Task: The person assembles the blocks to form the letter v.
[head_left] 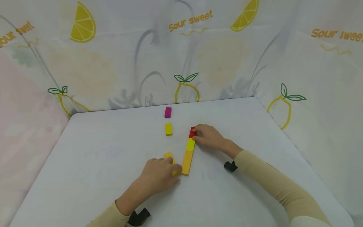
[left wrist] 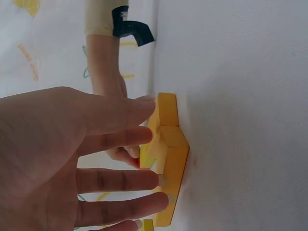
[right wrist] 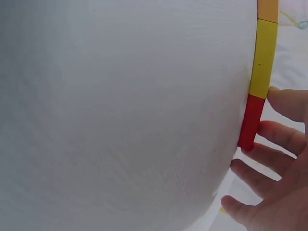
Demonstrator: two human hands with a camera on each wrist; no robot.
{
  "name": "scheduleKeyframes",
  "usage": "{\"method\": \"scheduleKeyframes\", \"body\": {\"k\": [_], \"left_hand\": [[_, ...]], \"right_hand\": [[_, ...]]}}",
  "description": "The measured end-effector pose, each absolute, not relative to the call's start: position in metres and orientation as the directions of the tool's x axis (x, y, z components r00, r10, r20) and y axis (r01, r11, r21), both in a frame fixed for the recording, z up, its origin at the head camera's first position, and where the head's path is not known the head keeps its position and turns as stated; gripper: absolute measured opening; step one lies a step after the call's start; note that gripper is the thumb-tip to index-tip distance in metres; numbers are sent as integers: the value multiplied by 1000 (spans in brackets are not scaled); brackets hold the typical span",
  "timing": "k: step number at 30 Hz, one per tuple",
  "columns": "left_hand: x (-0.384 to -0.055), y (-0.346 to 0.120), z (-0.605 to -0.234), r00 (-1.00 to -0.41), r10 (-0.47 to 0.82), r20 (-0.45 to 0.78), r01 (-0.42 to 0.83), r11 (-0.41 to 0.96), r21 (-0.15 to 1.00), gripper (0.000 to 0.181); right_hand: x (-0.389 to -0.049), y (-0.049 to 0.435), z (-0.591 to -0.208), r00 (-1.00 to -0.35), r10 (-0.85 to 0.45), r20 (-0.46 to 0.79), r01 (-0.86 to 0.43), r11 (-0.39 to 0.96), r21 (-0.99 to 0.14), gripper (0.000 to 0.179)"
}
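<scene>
A straight row on the white table holds a long orange block (head_left: 187,162), a yellow block (head_left: 191,144) and a red block (head_left: 192,132) at its far end. My right hand (head_left: 211,136) holds the red block between thumb and fingers, the thumb beside its seam with the yellow one. Left of the row's near end lies a slanted orange block (left wrist: 175,168), partly hidden in the head view by my left hand (head_left: 160,173). Extended fingers (left wrist: 118,180) of that hand touch its side, and the thumb is over the corner where both orange blocks come close.
Farther back stand a loose yellow block (head_left: 168,129) and a magenta block (head_left: 168,112), left of the row. The white table (head_left: 99,151) meets a lemon-printed cloth (head_left: 113,63) at its back and sides. A black wrist mount (head_left: 230,166) hangs under the right sleeve.
</scene>
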State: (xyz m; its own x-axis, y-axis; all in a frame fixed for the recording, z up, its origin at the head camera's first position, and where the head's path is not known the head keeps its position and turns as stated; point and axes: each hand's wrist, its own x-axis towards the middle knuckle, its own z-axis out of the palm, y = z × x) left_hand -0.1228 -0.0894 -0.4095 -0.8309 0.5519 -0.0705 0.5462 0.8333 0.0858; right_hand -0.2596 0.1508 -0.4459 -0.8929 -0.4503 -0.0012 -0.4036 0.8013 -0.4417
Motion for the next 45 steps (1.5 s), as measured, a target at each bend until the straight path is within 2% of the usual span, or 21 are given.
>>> {"method": "scheduleKeyframes", "body": {"k": [6,16,35,45], "left_hand": [[-132,-91,-411,-843,538,18,537,838,100,21],[-145,-92,-410,-836,545,64,545,813,206,21],[-193,-92,-413,-882,468,-52,445,865,232,23],[-217,-102,-417,-892,450,-41,434,878,202,23]], "right_hand": [[-262,150,-445,-889,-459,9,-416,798,-437,42],[-263,149,-445,-886,-464,9,-425,805,-414,39],[-261,150,-442,-880,-475,11,-440,805,-399,37],[-261,149,-438,-883,-470,-1,-429,809,-402,37]]}}
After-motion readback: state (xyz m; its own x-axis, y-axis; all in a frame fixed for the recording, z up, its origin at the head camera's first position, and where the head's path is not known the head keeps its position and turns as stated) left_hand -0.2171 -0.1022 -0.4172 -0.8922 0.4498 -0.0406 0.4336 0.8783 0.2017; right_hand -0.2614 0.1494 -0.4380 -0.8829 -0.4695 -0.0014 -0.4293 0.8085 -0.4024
